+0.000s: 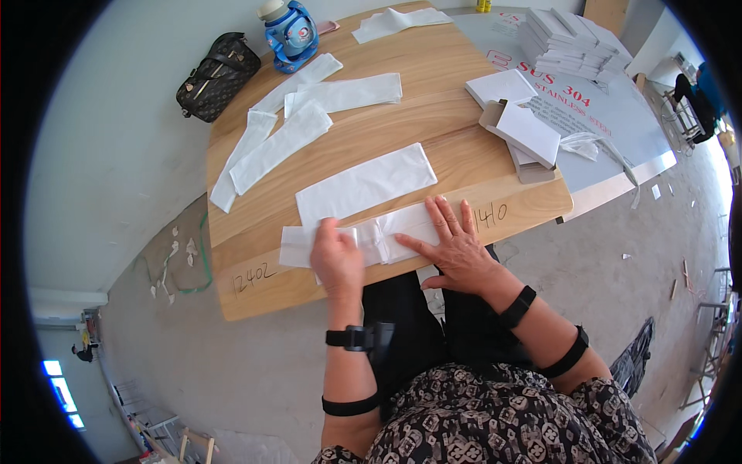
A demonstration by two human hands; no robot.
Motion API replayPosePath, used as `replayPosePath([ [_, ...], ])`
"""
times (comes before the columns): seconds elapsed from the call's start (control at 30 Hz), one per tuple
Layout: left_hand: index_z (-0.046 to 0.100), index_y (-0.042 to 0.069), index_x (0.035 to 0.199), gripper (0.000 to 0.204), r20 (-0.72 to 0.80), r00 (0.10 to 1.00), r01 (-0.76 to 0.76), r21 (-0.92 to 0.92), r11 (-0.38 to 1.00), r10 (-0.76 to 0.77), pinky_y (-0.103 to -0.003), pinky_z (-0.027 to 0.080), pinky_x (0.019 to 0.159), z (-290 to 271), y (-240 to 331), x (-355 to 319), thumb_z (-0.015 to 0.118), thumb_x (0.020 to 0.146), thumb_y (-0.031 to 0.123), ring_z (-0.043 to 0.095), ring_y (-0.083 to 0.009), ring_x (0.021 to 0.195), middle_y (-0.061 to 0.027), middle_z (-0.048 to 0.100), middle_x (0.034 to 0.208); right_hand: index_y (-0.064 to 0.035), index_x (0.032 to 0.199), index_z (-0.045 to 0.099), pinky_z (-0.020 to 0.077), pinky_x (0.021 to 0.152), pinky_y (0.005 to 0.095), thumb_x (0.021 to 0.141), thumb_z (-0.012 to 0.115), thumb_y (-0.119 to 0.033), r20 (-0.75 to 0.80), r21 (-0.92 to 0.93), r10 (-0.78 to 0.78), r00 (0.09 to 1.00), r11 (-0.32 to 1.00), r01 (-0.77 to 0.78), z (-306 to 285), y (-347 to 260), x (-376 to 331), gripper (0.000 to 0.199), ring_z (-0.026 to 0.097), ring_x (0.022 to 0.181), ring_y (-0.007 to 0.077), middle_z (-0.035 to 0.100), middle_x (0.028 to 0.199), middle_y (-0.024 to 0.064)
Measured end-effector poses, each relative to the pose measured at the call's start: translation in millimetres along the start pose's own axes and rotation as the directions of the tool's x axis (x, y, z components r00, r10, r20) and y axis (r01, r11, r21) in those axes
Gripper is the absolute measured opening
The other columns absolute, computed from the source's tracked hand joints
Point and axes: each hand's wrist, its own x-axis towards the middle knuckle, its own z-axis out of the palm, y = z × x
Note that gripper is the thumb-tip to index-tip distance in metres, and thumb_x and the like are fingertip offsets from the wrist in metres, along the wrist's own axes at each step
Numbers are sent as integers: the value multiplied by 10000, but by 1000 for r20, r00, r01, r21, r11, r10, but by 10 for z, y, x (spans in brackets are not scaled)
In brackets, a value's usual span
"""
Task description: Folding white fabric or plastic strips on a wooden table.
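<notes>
At the near table edge, 6 o'clock: a folded white cloth strip (371, 236) is laid across the wooden table (456, 139), partly bunched at its middle.

Left hand (337, 255): curled, fingers bent down onto the strip's left portion; whether an edge is pinched underneath cannot be told. The cloth seems to be pinned so the fold does not spring back.

Right hand (456, 240): spread flat, palm down, fingers splayed toward 12 o'clock on the strip's right half; nothing is gripped. The pressure looks meant to flatten and crease.

Flat white cloth panel (365, 184): lies just beyond the strip at 12 o'clock, touching or nearly so, kept within easy reach.

Loose white strips (286, 131): scattered at 10 to 11 o'clock, overlapping, apparently a supply not yet folded.

Small white boxes (519, 127): at 1 o'clock, one open, likely placed for packing.

Stacked white boxes (568, 42): at 1 o'clock, far end, on a grey sheet (618, 116).

Blue water bottle (290, 32): at 11 o'clock, far edge, upright.

Dark handbag (216, 76): at 10 o'clock, on the floor beside the table.

Wrist straps: black bands are worn on both forearms.
</notes>
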Motion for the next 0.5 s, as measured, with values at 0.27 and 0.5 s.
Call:
replayPosePath([
  [0.27,586,23,886,181,-139,951,305,277,911,-276,-442,445,802,-457,-926,132,709,781,104,537,-302,866,-99,592,860,-409,1463,292,73,1112,662,631,763,-592,1,45,-13,1000,999,13,-14,-28,18,973,75,1447,413,140,1533,257],
  [0.5,536,32,836,87,-159,985,-106,-244,964,68,-367,449,609,-365,161,-185,605,884,55,529,-254,641,-111,525,711,-17,1226,568,441,962,445,790,708,-504,-212,794,314,926,608,-24,-102,-315,114,669,553,1141,314,561,1196,250],
])
